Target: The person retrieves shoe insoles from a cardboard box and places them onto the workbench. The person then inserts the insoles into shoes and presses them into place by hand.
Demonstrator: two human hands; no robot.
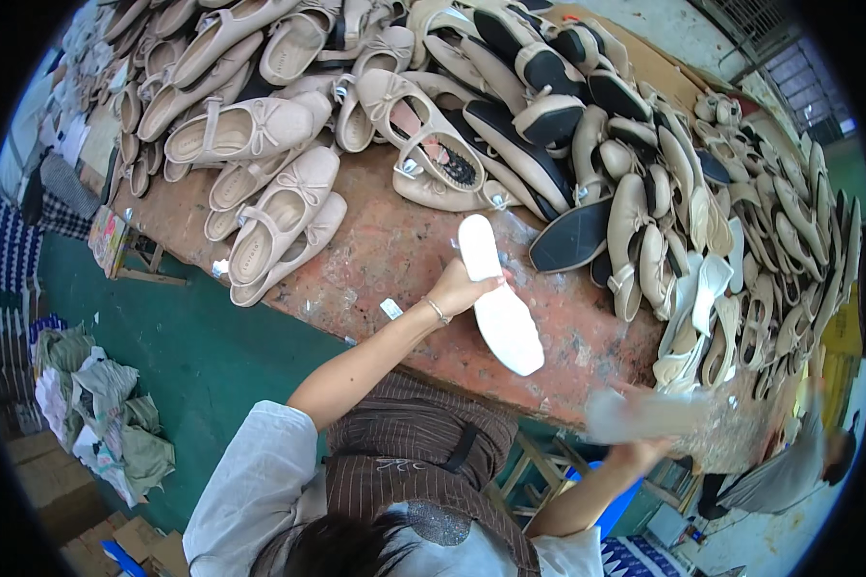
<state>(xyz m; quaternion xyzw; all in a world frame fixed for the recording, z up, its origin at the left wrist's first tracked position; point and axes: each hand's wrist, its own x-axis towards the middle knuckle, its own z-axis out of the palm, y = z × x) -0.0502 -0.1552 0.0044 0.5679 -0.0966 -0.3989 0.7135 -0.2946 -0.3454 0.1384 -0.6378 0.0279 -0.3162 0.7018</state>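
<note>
My left hand (464, 287) is closed round the narrow middle of a white insole (508, 327), held above the near part of the table. At the table's front edge, to the right, my right hand (641, 454) is closed on a pale, flat, elongated piece (649, 415). Motion smears that piece, so its kind cannot be made out. Just beyond the insole lies a beige shoe with its dark sole (569, 238) up. Left of it, a beige strapped shoe with a bow (423, 135) has a dark, bare inside.
Beige flat shoes (635, 221) lie heaped along the far and right sides of the worn reddish table (365, 260). White insoles (710, 288) rest among them at the right. A paired stack of shoes (284, 231) sits left. Another person (789, 471) is at the far right.
</note>
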